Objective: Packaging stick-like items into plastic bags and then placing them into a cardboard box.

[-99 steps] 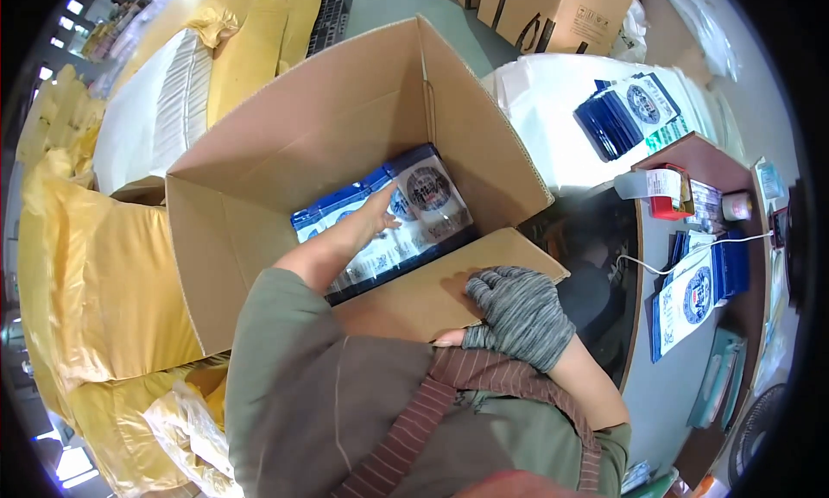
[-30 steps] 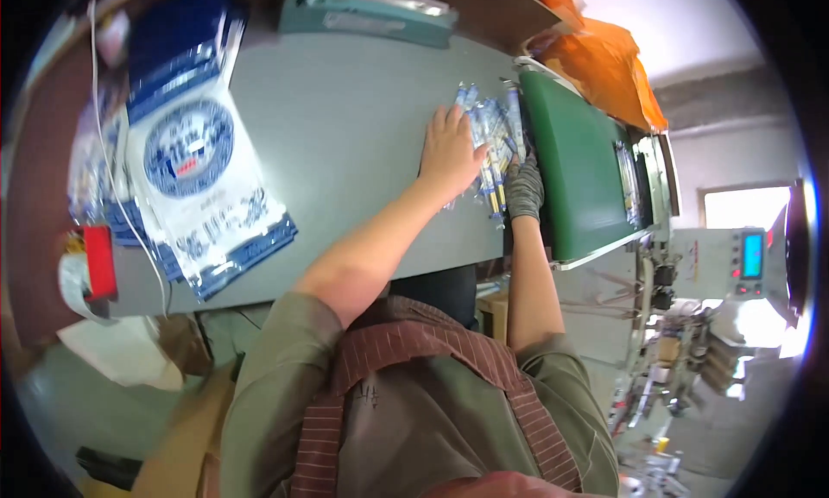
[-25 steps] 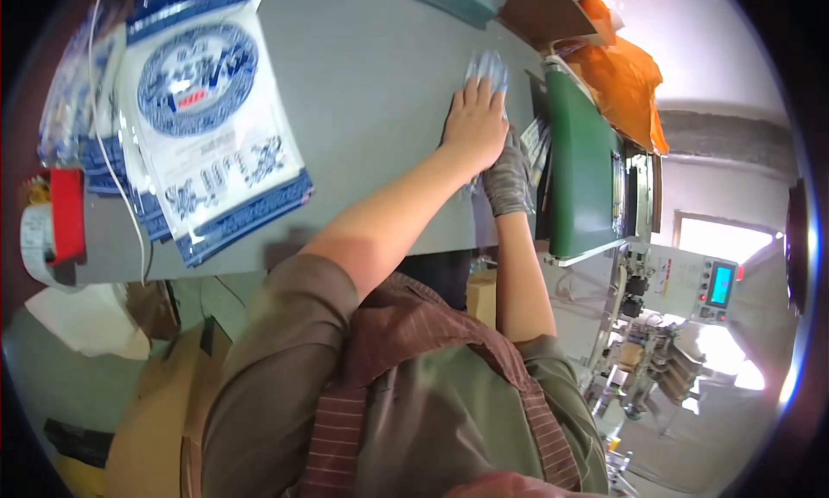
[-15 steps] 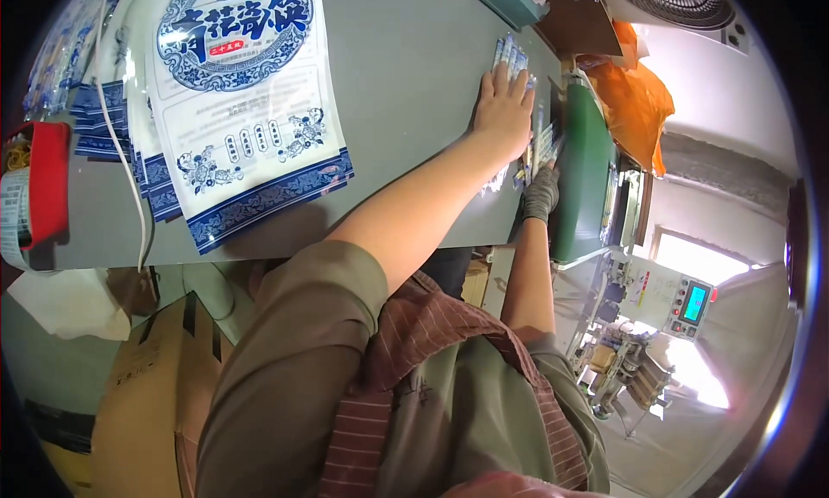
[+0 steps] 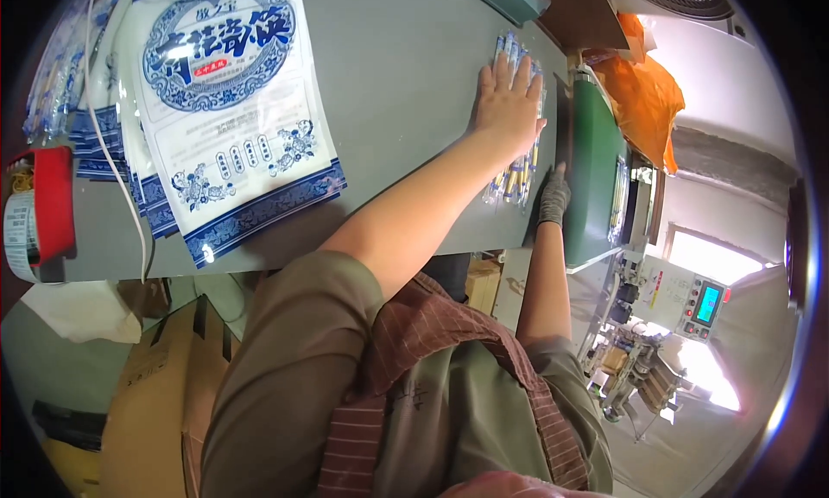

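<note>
My left hand (image 5: 509,105), bare, lies with stretched fingers on top of a bundle of chopsticks (image 5: 515,180) in clear plastic sleeves with blue, white and yellow prints. The sleeve ends stick out above and below the palm. To the right, my right hand (image 5: 553,198) wears a grey glove with bare fingertips. Seen edge-on, it rests at the table's right side between the bundle and a green bin-like thing (image 5: 596,153), its fingers pointing away from me, with nothing visible in it.
On the left of the grey table (image 5: 397,75) lies a stack of blue-and-white printed plastic bags (image 5: 242,144), with a white cord (image 5: 112,144) beside it. A red box (image 5: 53,204) holds rubber bands. More wrapped sticks (image 5: 65,75) lie far left. Right stands a machine with a lit panel (image 5: 708,302).
My right hand has moved slightly right, away from the chopsticks. The loose sticks near it now lie together with the bundle under my left hand. The view has shifted slightly.
</note>
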`<action>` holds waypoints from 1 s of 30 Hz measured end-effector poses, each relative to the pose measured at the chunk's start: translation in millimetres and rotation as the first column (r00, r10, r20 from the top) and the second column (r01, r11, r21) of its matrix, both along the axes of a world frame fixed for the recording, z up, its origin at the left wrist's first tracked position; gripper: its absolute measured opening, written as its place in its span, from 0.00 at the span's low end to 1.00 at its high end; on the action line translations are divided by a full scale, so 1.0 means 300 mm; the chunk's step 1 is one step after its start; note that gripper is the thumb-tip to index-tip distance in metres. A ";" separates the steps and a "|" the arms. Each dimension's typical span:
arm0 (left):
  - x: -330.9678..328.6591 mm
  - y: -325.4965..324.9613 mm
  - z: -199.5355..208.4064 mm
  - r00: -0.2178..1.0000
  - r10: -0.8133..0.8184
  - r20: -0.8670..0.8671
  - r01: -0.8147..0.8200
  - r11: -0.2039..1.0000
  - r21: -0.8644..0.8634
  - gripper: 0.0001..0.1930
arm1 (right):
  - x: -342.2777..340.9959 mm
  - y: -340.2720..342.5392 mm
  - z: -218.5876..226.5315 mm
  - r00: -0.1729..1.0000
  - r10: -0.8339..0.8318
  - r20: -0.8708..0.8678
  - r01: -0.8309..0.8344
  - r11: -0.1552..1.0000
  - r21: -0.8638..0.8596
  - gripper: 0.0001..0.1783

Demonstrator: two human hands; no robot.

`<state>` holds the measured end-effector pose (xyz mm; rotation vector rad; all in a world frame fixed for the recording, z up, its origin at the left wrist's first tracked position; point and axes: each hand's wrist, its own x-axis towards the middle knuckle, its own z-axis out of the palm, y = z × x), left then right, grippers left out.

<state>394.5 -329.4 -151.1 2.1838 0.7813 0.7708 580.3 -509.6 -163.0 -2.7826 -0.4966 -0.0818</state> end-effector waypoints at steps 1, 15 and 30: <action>0.002 0.016 -0.006 1.000 0.005 -0.014 -0.005 1.000 0.015 0.36 | -0.015 0.013 -0.017 0.998 -0.062 0.003 0.063 0.998 -0.024 0.44; -0.003 -0.002 -0.045 0.915 0.248 0.318 0.058 0.699 -0.712 0.40 | -0.412 0.374 0.085 0.384 0.659 -0.647 0.384 0.523 0.761 0.31; -0.377 -0.065 0.267 0.850 -0.169 0.499 0.269 0.954 -0.135 0.60 | -0.576 0.279 0.465 0.230 0.973 0.019 -0.249 0.040 0.968 0.59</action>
